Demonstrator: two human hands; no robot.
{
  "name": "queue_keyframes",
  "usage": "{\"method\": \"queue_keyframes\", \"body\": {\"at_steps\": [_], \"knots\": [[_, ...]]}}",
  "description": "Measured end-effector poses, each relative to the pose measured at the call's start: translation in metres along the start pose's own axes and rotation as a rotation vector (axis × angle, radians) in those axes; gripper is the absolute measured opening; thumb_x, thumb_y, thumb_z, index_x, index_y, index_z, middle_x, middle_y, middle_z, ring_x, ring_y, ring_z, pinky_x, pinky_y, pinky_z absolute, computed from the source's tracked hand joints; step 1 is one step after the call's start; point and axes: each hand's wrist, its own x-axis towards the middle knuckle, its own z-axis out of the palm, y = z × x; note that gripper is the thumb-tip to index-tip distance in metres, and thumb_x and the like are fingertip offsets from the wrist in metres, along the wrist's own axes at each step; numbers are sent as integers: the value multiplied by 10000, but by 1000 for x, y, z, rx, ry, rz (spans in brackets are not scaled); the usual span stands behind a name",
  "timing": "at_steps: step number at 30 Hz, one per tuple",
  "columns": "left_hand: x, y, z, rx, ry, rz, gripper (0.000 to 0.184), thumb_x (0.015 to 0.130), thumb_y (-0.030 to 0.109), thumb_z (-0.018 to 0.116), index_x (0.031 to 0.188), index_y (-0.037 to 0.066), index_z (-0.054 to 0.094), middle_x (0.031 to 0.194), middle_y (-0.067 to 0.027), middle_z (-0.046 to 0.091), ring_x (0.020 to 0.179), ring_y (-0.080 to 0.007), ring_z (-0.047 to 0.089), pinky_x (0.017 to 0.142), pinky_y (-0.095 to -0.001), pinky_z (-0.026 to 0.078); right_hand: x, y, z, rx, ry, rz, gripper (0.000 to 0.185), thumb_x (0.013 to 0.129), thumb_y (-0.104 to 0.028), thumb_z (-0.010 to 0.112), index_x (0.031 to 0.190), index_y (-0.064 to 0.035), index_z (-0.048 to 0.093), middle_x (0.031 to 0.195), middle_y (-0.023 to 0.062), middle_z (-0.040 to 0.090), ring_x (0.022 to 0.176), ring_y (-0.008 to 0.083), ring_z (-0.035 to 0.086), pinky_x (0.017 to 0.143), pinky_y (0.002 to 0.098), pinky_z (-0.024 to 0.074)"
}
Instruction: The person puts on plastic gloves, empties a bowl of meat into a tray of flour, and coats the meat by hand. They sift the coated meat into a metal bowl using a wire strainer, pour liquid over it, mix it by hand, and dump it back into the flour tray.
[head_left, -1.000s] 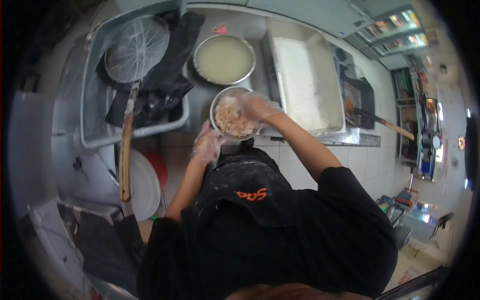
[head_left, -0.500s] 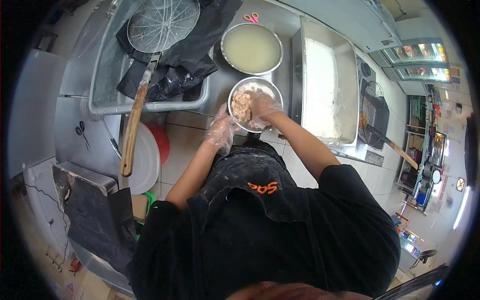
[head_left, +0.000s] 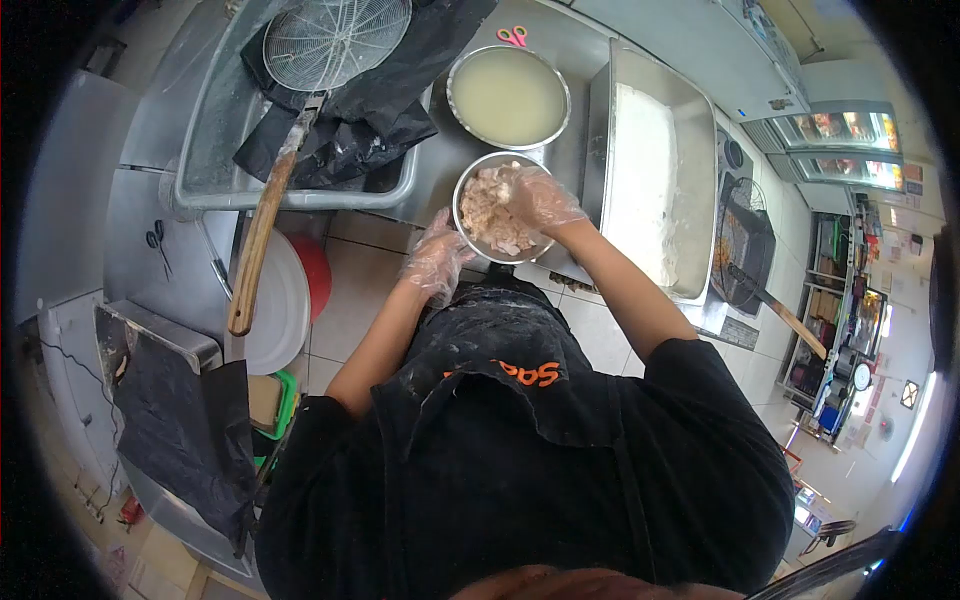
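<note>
A round metal bowl [head_left: 459,222] holds pale raw meat pieces [head_left: 487,212], perhaps chicken, at the edge of the steel counter. My left hand [head_left: 437,262], in a clear plastic glove, grips the bowl's left side, with the thumb up by the rim. On the right, my right hand [head_left: 547,203], gloved too, reaches over the rim into the bowl. Its fingers are curled against the meat, with the tips partly hidden. Just behind stands a larger metal bowl [head_left: 508,97] of cloudy yellowish liquid.
To the right is a deep steel tray [head_left: 640,180] with white powder. A grey plastic tub [head_left: 300,198] at left holds black plastic sheets and a wire skimmer [head_left: 338,45], its wooden handle jutting toward me. Pink-handled scissors [head_left: 512,37] lie at the back.
My right hand has risen from deep in the bowl toward its upper right rim, uncovering more meat. The meat lies more spread out. My left hand stays at the bowl's side.
</note>
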Motion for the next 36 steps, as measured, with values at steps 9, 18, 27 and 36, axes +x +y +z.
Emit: {"method": "queue_keyframes", "body": {"at_steps": [9,18,27,36], "knots": [[-1,0,1,-7,-24,49,513,809,42,535,1306,113,430,1184,-34,568,1031,-159,570,848,-346,490,-29,-25,-27,310,-363,-5,910,714,-215,743,1429,-65,200,1212,315,513,1170,414,491,1003,427,399],[2,-5,1,15,-18,46,508,812,44,544,1301,119,429,1204,-50,553,1046,-165,563,846,-357,491,-25,-10,49,-63,10,63,723,761,-120,615,1416,-88,312,1326,311,426,1114,433,534,980,438,425],[3,-3,4,54,16,41,604,774,12,531,1351,125,393,1223,-68,539,1109,-199,536,906,-426,455,-9,4,40,81,-199,172,690,727,-236,699,1344,-95,424,1270,231,512,1100,371,562,919,446,464],[-2,-2,4,-42,-16,56,581,792,-6,550,1343,109,401,1250,-71,535,1125,-197,538,944,-394,451,-13,16,28,71,191,-32,381,753,-174,634,1080,16,587,888,238,643,854,363,646,756,436,524]]}}
